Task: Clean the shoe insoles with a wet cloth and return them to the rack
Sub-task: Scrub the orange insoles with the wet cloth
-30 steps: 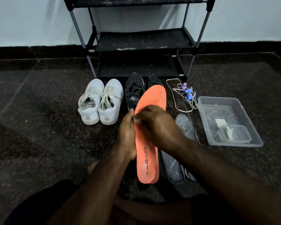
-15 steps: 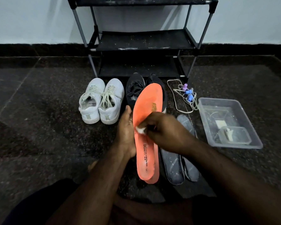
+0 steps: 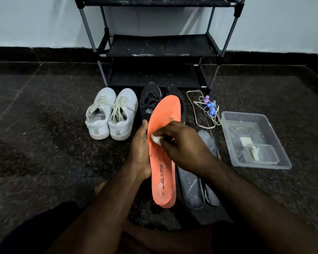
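Wiping is the step in hand: the right hand (image 3: 184,143) pinches a small white cloth (image 3: 156,139) against the orange insole (image 3: 162,153), which sits mid-frame, upright, toe toward twelve o'clock. The left hand (image 3: 140,153) is clasped along its nine o'clock edge. Next, I judge, the wiping should run toward the heel at six o'clock.

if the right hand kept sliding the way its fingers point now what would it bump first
The right hand, pressing a small white cloth on the orange foam insole, points left. It would likely meet the left hand gripping the insole's left edge first, though depth is uncertain.
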A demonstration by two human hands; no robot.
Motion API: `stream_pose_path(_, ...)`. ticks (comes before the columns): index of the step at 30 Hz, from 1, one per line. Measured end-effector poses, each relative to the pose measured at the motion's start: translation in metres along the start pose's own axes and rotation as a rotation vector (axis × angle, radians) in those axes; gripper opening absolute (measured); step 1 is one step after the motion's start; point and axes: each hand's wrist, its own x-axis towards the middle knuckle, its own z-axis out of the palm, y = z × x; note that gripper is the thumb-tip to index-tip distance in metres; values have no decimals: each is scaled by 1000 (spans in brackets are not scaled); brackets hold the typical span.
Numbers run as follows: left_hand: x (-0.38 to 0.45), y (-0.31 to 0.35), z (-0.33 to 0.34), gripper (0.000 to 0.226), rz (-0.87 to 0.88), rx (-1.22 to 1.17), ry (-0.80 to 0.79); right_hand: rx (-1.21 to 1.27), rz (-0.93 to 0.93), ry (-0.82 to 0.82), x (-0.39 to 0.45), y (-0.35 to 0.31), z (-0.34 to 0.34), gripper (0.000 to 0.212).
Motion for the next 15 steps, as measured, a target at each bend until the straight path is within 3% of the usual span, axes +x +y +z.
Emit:
stream_pose_path(3, -2, -1, 0, 66, -9, -25, -23, -109, -66, 78, 3, -1, 5, 31)
stream_pose_path(7, 0, -4, 1, 71, -16, 8, -32, -227, -107, 156, 13, 4, 7, 17)
stream_pose_path(12, -5, 1, 3, 63, -37, 90, -115, -177, 38, 394, 41, 19, -11, 21)
stream_pose_path(15, -5, 0, 2, 58, -31, 106, -113, -226, -12, 323, 44, 10, -7, 29)
